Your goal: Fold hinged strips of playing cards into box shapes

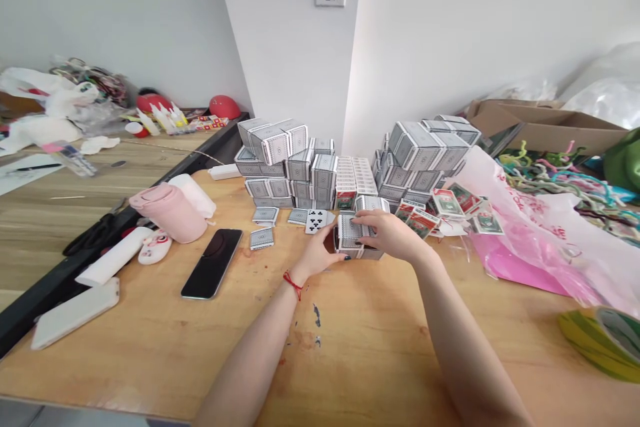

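My left hand and my right hand both close around a block of grey-patterned card packs at the middle of the wooden table. The left hand grips its left end; a red string circles that wrist. The right hand's fingers lie over the top and right side. A loose playing card showing black clubs lies face up just left of the block. Behind stand a left stack of grey packs, a right stack of grey packs, and rows of red-fronted packs between them.
A black phone, a pink bottle, white cases and single grey packs lie to the left. Red and green packs spill beside a pink plastic bag on the right. A cardboard box with coloured cords sits far right.
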### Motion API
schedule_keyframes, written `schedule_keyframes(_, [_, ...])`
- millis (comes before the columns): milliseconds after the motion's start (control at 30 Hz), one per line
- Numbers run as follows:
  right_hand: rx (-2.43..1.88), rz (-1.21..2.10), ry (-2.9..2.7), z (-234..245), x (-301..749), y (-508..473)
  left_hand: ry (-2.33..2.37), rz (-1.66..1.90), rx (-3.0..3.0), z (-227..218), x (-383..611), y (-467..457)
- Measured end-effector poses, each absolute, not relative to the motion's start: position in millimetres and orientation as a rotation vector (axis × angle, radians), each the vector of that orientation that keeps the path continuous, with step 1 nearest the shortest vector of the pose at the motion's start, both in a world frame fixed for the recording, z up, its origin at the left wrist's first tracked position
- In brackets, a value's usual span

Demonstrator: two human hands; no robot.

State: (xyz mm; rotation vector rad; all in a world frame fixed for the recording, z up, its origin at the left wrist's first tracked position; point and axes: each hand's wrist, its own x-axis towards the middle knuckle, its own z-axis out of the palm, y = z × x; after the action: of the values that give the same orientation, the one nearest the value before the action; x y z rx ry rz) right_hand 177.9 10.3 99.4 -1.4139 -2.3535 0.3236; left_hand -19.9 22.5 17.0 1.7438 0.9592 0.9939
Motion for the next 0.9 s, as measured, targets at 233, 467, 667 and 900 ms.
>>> schedule_keyframes(233, [-1.443, 0.317, -2.374, 100.9, 177.6, 10.3, 0.931, 0.984, 1.756, 13.2, -19.7, 25.5])
schedule_keyframes(467, [-1.409, 0.355, -2.374, 102.7, 176.8, 9.1, 0.916, 0.993, 1.733, 12.5, -20.0, 25.6])
schedule_keyframes(667, [-1.405, 0.357, -2.379, 100.2, 177.9, 11.7, 0.943, 1.001, 1.779, 12.1, -20.5, 25.6])
schedule_keyframes(900, [-1.393, 0.403, -2.318, 100.8, 173.5, 10.1, 0.943, 0.984, 1.75, 12.3, -20.9, 25.4])
